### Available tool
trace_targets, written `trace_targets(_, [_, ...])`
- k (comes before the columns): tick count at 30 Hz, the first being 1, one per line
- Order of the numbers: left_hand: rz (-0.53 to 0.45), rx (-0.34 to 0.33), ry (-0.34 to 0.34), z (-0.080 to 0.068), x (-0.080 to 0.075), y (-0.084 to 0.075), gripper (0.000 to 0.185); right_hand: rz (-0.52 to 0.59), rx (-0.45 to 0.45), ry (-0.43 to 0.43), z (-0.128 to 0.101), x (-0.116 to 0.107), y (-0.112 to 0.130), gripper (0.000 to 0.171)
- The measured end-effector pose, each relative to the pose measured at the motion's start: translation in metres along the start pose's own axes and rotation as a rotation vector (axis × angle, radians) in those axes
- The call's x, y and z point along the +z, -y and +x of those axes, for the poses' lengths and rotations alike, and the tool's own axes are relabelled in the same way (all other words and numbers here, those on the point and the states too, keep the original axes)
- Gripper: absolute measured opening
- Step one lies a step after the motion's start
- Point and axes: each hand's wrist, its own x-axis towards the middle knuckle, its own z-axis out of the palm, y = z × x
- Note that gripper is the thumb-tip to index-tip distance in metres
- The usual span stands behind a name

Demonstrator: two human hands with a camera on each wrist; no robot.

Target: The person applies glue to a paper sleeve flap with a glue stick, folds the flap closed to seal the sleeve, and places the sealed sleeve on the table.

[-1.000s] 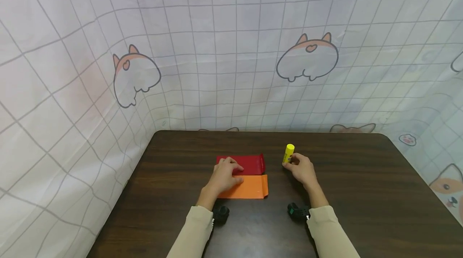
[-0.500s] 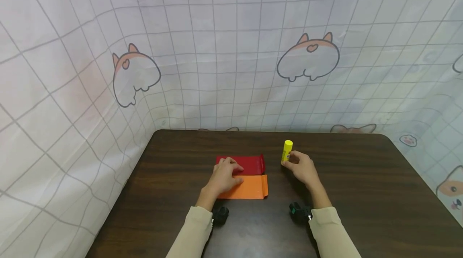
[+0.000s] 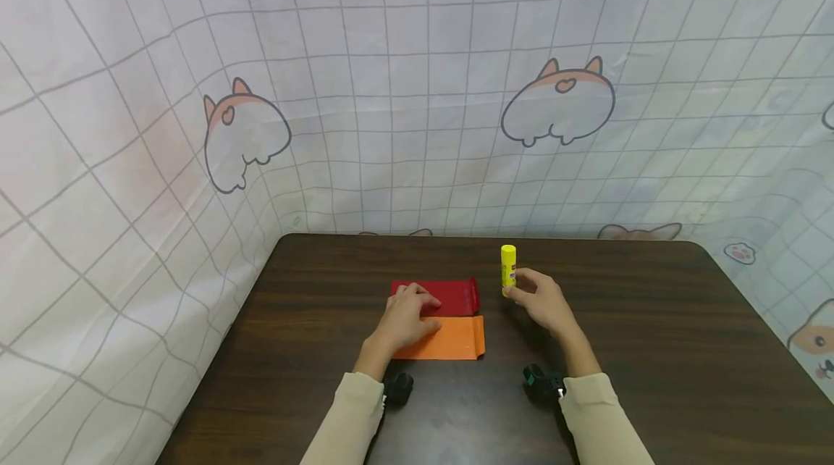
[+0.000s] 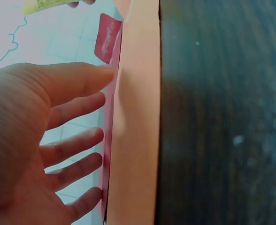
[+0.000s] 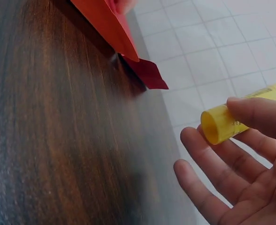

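Side by side on the table lie a red envelope (image 3: 449, 296) and an orange envelope (image 3: 452, 340), each with its flap at the right end. The left hand (image 3: 407, 314) rests over both; in the left wrist view its fingers are spread and the fingertips (image 4: 95, 136) meet the red envelope, the thumb at the border with the orange one. To the right of them, the right hand (image 3: 541, 300) pinches a yellow glue stick (image 3: 508, 266) near its lower end and holds it upright. The right wrist view shows the thumb pressed on the yellow barrel, the lower fingers loosely extended.
The dark wood table (image 3: 313, 306) has rounded far corners. Behind it and along the left hangs a white gridded curtain (image 3: 391, 88) with cartoon dogs. A black wrist camera is strapped to each wrist, just past the pale sleeves (image 3: 348, 414).
The right hand has shifted a little left and away from the body, and the glue stick has turned from tilted to upright. The left hand and the envelopes stay in place.
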Motion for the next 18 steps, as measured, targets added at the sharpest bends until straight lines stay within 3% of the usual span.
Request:
trace_targets(6, [-0.106,-0.032,-0.071,0.001,-0.003,-0.003,0.033,0.006,-0.037,0.021,0.000,0.001,0.003,0.042])
trace_targets(13, [-0.266,0.001,-0.180,0.004,-0.008,-0.006,0.035,0.112,-0.090,0.086,-0.003,0.003,0.008,0.041])
trace_targets(18, [-0.365,0.019,-0.238,0.006,-0.009,-0.008,0.037,0.114,-0.152,0.127,-0.003,0.004,0.012,0.041])
